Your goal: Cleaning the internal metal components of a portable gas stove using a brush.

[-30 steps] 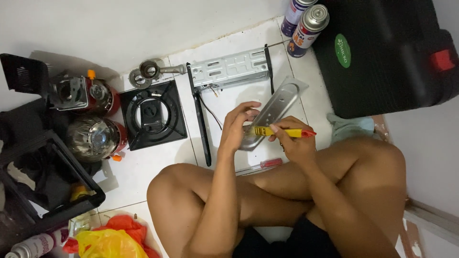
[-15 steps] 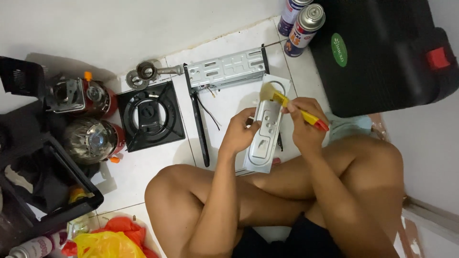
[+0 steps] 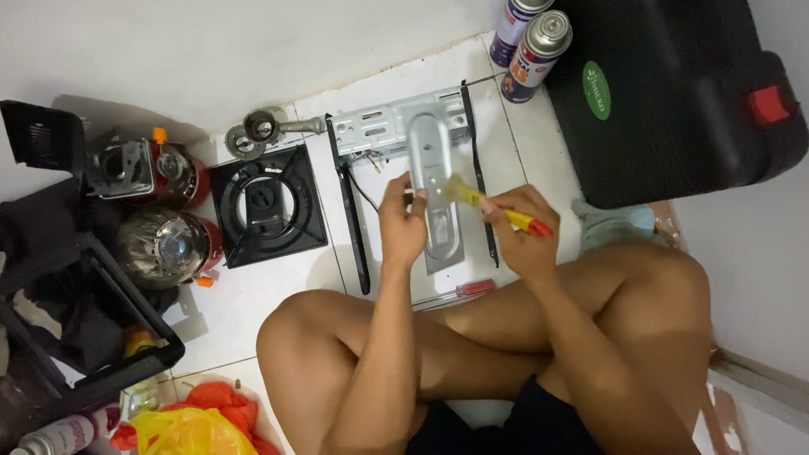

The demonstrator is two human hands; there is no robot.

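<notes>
— Sitting cross-legged on the white tiled floor [image 3: 278, 312], what did the person have in hand?

— Left hand [image 3: 403, 226] gripped the edge of a long flat metal plate [image 3: 434, 198], dull grey, rounded at the far end, small holes along it, held above the floor over the knees. Right hand [image 3: 516, 229] was clenched round a paintbrush [image 3: 493, 209] with a yellow-and-red handle, pale bristles touching the plate's right side.

— Under the plate?

— Grey sheet-metal stove chassis [image 3: 392, 126], boxy, perforated, with thin black side rails. Red-handled screwdriver [image 3: 459, 292] lay on the tile just by the knee.

— Left side?

— Square black burner pan [image 3: 265, 206] with a round ring inside, a metal burner head [image 3: 270, 128] above it, two shiny round canister stoves [image 3: 160, 244] further left.

— Top right?

— Two cylindrical spray cans [image 3: 533, 42], upright, beside a big black plastic case [image 3: 683, 93], matte, with a red latch.
</notes>
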